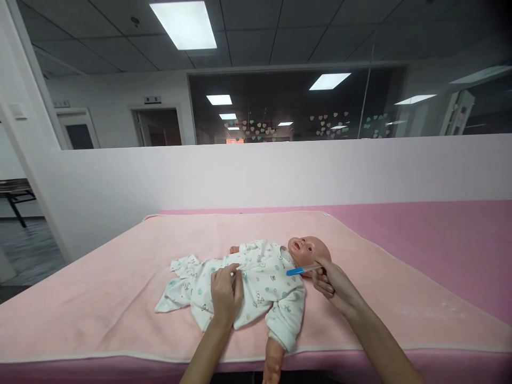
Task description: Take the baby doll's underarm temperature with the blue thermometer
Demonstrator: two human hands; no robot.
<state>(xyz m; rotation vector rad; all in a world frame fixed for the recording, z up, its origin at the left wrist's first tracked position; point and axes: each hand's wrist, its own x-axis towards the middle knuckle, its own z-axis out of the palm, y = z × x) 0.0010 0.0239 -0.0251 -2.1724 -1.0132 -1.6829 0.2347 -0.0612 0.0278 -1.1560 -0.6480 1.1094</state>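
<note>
I have the stick [298, 271] just over the doll's near shoulder, close to its neck, with its blue end pointing toward the doll's chest; whether it touches the clothes there, I can't tell. The right hand [333, 282] holds the clear end, pinched between thumb and fingertips beside the doll's head, its other fingers curled in.

The doll [266, 277] lies on its back in white patterned clothes [260, 298], its near arm reaching over the front edge of the table. My left hand [226, 293] rests on the doll's lower body, open, its fingers loosely bent on the cloth and the thumb apart; how hard it presses I can't see.

Beneath the doll I see a peach blanket [128, 298], spread over a pink table [444, 245] that shows beyond the doll's head and along the front. Behind the doll runs a low white wall [256, 176], and above that, farther back, a dark window [280, 101] with heart stickers [254, 128]. A doorway [164, 128] stands beyond the doll's feet, and high over the doll a ceiling light [186, 25] is lit.
</note>
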